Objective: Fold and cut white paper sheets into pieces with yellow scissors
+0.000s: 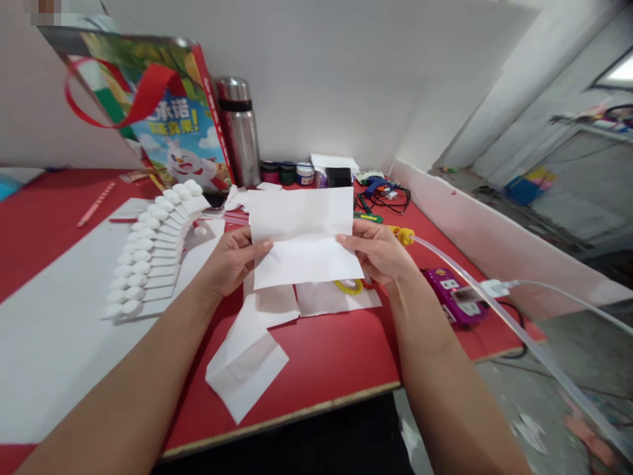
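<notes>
paper [304,221] is above the red table [336,356], right of fanned white pieces [142,256], left hand [235,258] and right hand [380,251] thumb-pinching its side edges; gentle, even tension should suit its crease.

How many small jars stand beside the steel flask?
3: a dark red jar nearest the flask, a dark green jar in the middle, and a white-and-blue jar on the right. More may be hidden.
</notes>
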{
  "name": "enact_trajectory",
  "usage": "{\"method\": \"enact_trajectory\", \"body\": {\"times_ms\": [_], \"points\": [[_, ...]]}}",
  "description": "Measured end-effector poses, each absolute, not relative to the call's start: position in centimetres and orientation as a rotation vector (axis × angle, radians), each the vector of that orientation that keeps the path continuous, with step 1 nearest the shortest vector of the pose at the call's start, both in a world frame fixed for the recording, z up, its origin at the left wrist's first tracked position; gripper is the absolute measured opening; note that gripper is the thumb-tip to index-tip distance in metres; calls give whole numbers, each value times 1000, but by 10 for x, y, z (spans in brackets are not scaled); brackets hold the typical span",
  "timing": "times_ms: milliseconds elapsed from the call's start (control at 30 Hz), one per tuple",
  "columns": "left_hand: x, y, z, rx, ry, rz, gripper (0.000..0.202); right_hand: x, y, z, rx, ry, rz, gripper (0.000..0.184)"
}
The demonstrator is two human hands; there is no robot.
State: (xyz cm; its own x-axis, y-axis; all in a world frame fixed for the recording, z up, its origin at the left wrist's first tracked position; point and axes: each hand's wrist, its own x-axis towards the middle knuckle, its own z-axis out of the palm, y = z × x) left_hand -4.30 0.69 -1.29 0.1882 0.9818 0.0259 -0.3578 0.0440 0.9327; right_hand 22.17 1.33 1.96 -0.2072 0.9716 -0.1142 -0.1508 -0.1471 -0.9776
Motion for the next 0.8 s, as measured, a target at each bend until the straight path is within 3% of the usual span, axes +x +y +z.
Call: {"method": "enact_trajectory", "body": {"times_ms": [467, 700, 800], "points": [[-44, 3, -3, 1093, 858, 1168, 3, 218, 11, 25, -1131, -1238, 1423, 10], [-44, 5, -7, 1135, 898, 1136, 27, 219, 12, 21, -1099, -1278, 1399, 23], [-44, 7, -15, 1065, 935, 1131, 27, 218, 13, 20, -1135, -1221, 1344, 24]]}}
